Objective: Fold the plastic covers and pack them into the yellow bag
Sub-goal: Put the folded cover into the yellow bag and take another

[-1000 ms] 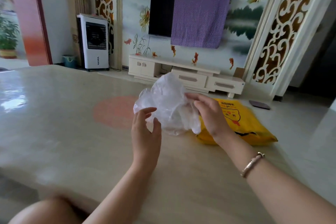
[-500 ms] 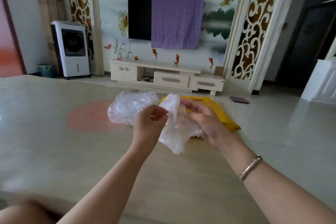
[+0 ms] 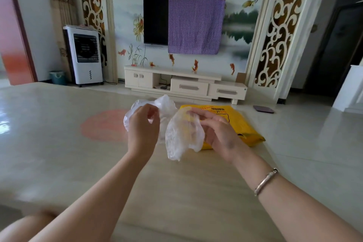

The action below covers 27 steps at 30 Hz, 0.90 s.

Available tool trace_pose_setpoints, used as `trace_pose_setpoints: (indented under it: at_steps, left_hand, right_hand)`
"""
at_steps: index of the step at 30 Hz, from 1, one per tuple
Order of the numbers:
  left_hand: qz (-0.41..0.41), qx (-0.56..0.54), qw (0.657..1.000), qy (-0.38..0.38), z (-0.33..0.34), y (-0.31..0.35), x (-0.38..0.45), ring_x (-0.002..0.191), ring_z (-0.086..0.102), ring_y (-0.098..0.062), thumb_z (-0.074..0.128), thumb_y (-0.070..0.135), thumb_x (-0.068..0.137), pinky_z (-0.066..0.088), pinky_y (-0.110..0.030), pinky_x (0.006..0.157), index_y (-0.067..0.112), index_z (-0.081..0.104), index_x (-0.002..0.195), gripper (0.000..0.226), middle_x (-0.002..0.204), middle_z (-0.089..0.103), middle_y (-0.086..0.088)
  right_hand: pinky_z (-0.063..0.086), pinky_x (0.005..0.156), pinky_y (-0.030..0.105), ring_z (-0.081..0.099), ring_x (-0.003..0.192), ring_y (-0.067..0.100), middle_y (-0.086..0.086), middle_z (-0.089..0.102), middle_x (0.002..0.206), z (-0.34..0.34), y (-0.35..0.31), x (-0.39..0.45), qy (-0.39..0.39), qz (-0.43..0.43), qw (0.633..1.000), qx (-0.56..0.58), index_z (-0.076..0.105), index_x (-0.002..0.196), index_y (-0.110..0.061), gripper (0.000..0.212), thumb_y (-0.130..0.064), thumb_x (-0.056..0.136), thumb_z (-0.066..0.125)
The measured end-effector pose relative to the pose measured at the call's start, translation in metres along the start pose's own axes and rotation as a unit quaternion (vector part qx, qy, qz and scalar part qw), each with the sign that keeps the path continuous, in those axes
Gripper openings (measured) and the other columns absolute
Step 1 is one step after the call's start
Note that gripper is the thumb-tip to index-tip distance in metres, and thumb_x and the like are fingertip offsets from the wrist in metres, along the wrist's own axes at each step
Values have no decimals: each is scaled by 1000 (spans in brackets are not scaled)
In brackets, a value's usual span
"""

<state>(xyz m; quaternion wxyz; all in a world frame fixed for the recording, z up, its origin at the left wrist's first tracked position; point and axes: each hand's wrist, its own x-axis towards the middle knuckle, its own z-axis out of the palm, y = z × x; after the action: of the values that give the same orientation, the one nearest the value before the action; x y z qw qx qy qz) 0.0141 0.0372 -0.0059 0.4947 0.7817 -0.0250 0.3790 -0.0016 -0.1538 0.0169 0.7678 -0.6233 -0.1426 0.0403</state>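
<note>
holding 1 crumpled plastic cover (image 3: 182, 133) above the table (image 3: 59, 143), left hand (image 3: 142, 129) and right hand (image 3: 220, 133) each pinch it; yellow bag (image 3: 237, 122) lies just behind, nearer the right.

Setting: a home living room. A wall-mounted television (image 3: 155, 19), partly draped with a purple cloth (image 3: 195, 25), hangs above a low cream TV cabinet (image 3: 184, 84) on the far wall. A white air cooler (image 3: 84, 55) stands far left.

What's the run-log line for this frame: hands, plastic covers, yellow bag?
left hand: pinches plastic cover | right hand: holds same cover, raised above table | yellow bag: flat on table behind | stage: folding, not packed
</note>
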Motion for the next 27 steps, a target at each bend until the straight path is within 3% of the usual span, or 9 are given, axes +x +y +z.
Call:
trace_pose_setpoints:
  at_steps: [3, 6, 8, 11, 13, 16, 21, 24, 27]
  left_hand:
    - [-27, 94, 989, -114, 4, -20, -2, 108, 60, -19, 56, 14, 95, 47, -30, 93, 9, 63, 118, 25, 119, 65, -5]
    - [-35, 158, 966, -201, 10, -27, -12, 130, 47, -22, 53, 18, 97, 33, -29, 106, 8, 53, 134, 39, 139, 53, -8]
    - [-5, 129, 977, -172, 13, -23, -17, 126, 49, -19, 53, 19, 97, 35, -23, 99, 11, 57, 130, 35, 136, 55, -3]
    - [-13, -5, 991, -136, 16, -3, -27, 109, 54, -5, 56, 25, 96, 37, -12, 83, 20, 63, 119, 24, 119, 61, 12]
    - [-62, -125, 973, -186, 22, 15, -33, 101, 61, -2, 60, 30, 94, 44, -10, 78, 23, 65, 113, 21, 110, 66, 15]
    - [-136, -233, 927, -261, 33, 35, -42, 90, 69, -12, 67, 25, 90, 57, -27, 77, 18, 66, 112, 23, 103, 71, 0]
    - [-221, -308, 896, -232, 55, 40, -54, 74, 68, -16, 70, 13, 87, 54, -27, 66, 11, 68, 101, 14, 84, 70, -10]
    - [-259, -350, 875, -211, 68, 35, -59, 78, 67, -22, 71, 12, 87, 56, -33, 70, 4, 67, 99, 15, 85, 69, -14]
    - [-263, -366, 870, -199, 80, 33, -62, 79, 68, -26, 69, 8, 87, 56, -38, 74, 1, 66, 97, 13, 84, 68, -15]
  right_hand:
    - [57, 80, 32, 67, 102, 23, 8, 67, 124, -3, -1, -4, -1, 4, 1000, 26, 61, 126, -8, 49, 10, 91, 33]
    - [57, 74, 29, 68, 101, 20, 6, 67, 124, -8, -2, -10, -5, -5, 1000, 9, 61, 127, -10, 52, 15, 89, 35]
    - [57, 74, 27, 68, 103, 19, 3, 66, 125, -12, -2, -14, -2, -15, 1000, -6, 60, 128, -12, 52, 16, 88, 42]
    - [56, 76, 27, 67, 106, 21, 4, 64, 128, -17, -3, -18, 14, -25, 1000, -13, 59, 130, -13, 53, 16, 86, 52]
    - [56, 79, 29, 67, 107, 21, 5, 63, 129, -21, -4, -21, 33, -29, 999, -15, 59, 130, -13, 53, 15, 85, 55]
    - [57, 84, 33, 66, 110, 26, 9, 63, 129, -24, -2, -25, 52, -33, 998, -7, 56, 134, -12, 54, 12, 86, 59]
    - [54, 90, 37, 67, 109, 27, 9, 66, 125, -39, 12, -35, 86, -58, 993, 64, 39, 141, -24, 75, -7, 75, 71]
    - [57, 83, 33, 66, 109, 25, 11, 69, 117, -49, 25, -36, 150, -64, 985, 57, 41, 134, -18, 54, -7, 87, 64]
    - [54, 70, 25, 68, 95, 16, 9, 70, 108, -57, 36, -29, 191, -50, 978, -63, 54, 118, -14, 29, -13, 90, 64]
